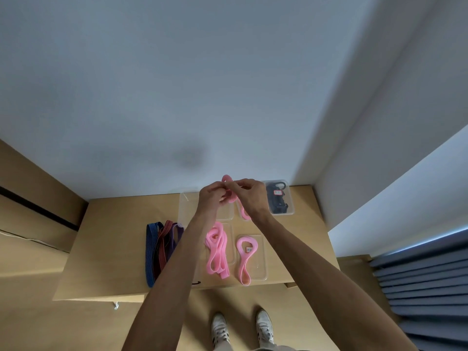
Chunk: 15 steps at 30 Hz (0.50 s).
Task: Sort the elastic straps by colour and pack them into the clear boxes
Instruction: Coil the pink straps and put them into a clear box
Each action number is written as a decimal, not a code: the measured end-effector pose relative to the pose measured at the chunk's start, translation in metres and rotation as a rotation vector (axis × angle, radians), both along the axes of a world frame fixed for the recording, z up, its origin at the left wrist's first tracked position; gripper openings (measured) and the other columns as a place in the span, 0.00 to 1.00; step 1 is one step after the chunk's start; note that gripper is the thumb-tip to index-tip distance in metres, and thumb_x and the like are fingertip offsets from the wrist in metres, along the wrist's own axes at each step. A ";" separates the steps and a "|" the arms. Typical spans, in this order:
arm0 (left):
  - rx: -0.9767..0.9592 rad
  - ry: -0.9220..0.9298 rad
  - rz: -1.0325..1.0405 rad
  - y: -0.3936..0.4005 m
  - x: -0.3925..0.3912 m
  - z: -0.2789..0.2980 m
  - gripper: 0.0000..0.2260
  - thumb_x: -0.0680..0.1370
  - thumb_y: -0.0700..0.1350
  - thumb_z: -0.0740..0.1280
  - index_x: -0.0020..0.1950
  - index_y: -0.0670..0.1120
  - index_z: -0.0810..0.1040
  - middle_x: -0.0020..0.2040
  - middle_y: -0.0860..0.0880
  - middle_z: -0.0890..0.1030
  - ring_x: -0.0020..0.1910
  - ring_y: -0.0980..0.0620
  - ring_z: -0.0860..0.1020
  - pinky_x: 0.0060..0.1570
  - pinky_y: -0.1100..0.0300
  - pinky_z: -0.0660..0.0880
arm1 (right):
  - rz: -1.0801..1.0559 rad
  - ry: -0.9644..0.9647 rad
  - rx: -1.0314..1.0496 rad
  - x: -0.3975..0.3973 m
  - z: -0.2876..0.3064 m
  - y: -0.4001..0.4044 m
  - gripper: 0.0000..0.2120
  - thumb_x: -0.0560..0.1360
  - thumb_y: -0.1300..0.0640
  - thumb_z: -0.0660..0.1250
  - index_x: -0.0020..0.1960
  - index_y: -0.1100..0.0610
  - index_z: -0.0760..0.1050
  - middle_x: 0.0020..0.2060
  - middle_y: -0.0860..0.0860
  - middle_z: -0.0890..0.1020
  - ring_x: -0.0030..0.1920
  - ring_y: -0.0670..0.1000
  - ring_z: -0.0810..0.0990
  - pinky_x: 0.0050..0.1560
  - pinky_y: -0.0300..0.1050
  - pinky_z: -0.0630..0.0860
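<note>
My left hand (212,196) and my right hand (249,196) are raised above the back of the small wooden table (106,249), and both pinch one pink elastic strap (231,198) that loops between them and hangs down toward a clear box. Several more pink straps (216,249) lie in a pile over a clear box near the table's middle. Another clear box (260,262) at the front right holds a single pink strap (245,257). At the back right, a clear box (291,198) holds black straps (277,198). Blue, red and purple straps (162,247) lie loose at the left.
An open clear box (186,206) sits at the back left of the group. The table stands against a white wall. A grey ribbed radiator or blind (425,287) is at the right. My shoes (243,328) stand on the wooden floor in front of the table.
</note>
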<state>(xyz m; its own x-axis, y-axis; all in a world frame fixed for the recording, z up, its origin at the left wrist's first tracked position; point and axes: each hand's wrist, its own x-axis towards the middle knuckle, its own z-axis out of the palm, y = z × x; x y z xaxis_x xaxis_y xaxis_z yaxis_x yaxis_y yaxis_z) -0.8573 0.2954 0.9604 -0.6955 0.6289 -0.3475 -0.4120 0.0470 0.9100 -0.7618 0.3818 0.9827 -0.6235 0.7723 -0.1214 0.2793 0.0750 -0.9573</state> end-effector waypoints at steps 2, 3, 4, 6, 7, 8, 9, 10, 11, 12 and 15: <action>0.006 0.031 0.013 0.002 0.003 0.002 0.07 0.75 0.33 0.69 0.44 0.40 0.86 0.43 0.40 0.85 0.47 0.44 0.85 0.51 0.51 0.82 | -0.009 -0.014 0.053 0.000 -0.001 0.002 0.14 0.72 0.39 0.72 0.44 0.49 0.86 0.36 0.41 0.86 0.40 0.41 0.84 0.48 0.48 0.83; 0.006 0.046 0.026 0.002 0.005 0.004 0.06 0.73 0.34 0.71 0.44 0.42 0.87 0.43 0.41 0.86 0.47 0.45 0.85 0.51 0.51 0.82 | -0.018 -0.017 0.071 0.000 -0.001 0.003 0.14 0.73 0.40 0.72 0.44 0.50 0.86 0.35 0.41 0.85 0.39 0.42 0.84 0.47 0.49 0.83; 0.005 0.045 0.055 0.003 0.007 0.005 0.05 0.72 0.36 0.73 0.44 0.44 0.87 0.42 0.41 0.86 0.45 0.45 0.85 0.51 0.50 0.83 | -0.018 -0.020 0.089 0.000 0.001 0.003 0.13 0.74 0.41 0.71 0.44 0.50 0.86 0.34 0.41 0.85 0.38 0.42 0.84 0.46 0.49 0.83; 0.020 -0.022 0.141 0.002 0.008 0.006 0.07 0.70 0.39 0.77 0.46 0.45 0.85 0.40 0.43 0.85 0.41 0.47 0.85 0.48 0.50 0.83 | -0.004 -0.023 0.126 0.000 0.005 0.000 0.14 0.75 0.39 0.69 0.42 0.49 0.85 0.33 0.40 0.84 0.37 0.41 0.83 0.43 0.43 0.82; 0.024 -0.063 0.172 0.002 0.008 0.006 0.09 0.69 0.40 0.78 0.48 0.45 0.83 0.39 0.43 0.85 0.39 0.48 0.84 0.46 0.51 0.83 | 0.001 -0.023 0.138 0.000 0.007 -0.002 0.15 0.75 0.38 0.68 0.41 0.47 0.83 0.33 0.40 0.84 0.37 0.41 0.83 0.41 0.39 0.80; 0.018 -0.092 0.185 0.002 0.007 0.007 0.10 0.70 0.39 0.78 0.50 0.45 0.82 0.39 0.44 0.85 0.38 0.49 0.84 0.45 0.52 0.83 | -0.002 -0.029 0.142 0.001 0.007 -0.004 0.15 0.76 0.38 0.67 0.40 0.47 0.81 0.33 0.40 0.84 0.37 0.40 0.82 0.40 0.36 0.78; 0.008 -0.107 0.181 0.003 0.006 0.009 0.11 0.71 0.38 0.77 0.51 0.44 0.81 0.38 0.44 0.85 0.37 0.49 0.84 0.44 0.53 0.83 | -0.013 -0.041 0.133 0.001 0.005 -0.004 0.14 0.77 0.40 0.65 0.41 0.48 0.80 0.34 0.41 0.83 0.38 0.42 0.82 0.39 0.37 0.78; -0.004 -0.108 0.169 0.004 0.006 0.012 0.11 0.72 0.36 0.75 0.52 0.44 0.81 0.38 0.44 0.85 0.36 0.49 0.83 0.43 0.54 0.82 | -0.031 -0.053 0.105 0.002 0.001 -0.004 0.14 0.78 0.43 0.64 0.43 0.52 0.79 0.36 0.44 0.84 0.39 0.44 0.82 0.41 0.42 0.79; -0.009 -0.103 0.167 0.005 0.006 0.015 0.10 0.72 0.34 0.74 0.51 0.44 0.82 0.37 0.44 0.84 0.35 0.48 0.83 0.41 0.56 0.81 | -0.058 -0.061 0.061 0.003 -0.003 -0.002 0.13 0.79 0.47 0.63 0.46 0.55 0.79 0.39 0.47 0.84 0.42 0.48 0.83 0.45 0.49 0.80; -0.006 -0.102 0.177 0.006 0.007 0.018 0.10 0.71 0.32 0.73 0.48 0.44 0.83 0.37 0.45 0.84 0.35 0.49 0.82 0.39 0.58 0.81 | -0.085 -0.069 0.001 0.005 -0.009 0.000 0.13 0.80 0.50 0.61 0.48 0.59 0.78 0.42 0.52 0.84 0.45 0.53 0.83 0.50 0.55 0.80; 0.005 -0.127 0.223 0.008 0.010 0.024 0.08 0.72 0.36 0.69 0.44 0.46 0.85 0.39 0.48 0.85 0.40 0.52 0.83 0.38 0.60 0.80 | -0.155 -0.066 -0.235 0.009 -0.016 0.002 0.12 0.82 0.53 0.58 0.53 0.60 0.75 0.53 0.61 0.81 0.55 0.63 0.80 0.59 0.64 0.76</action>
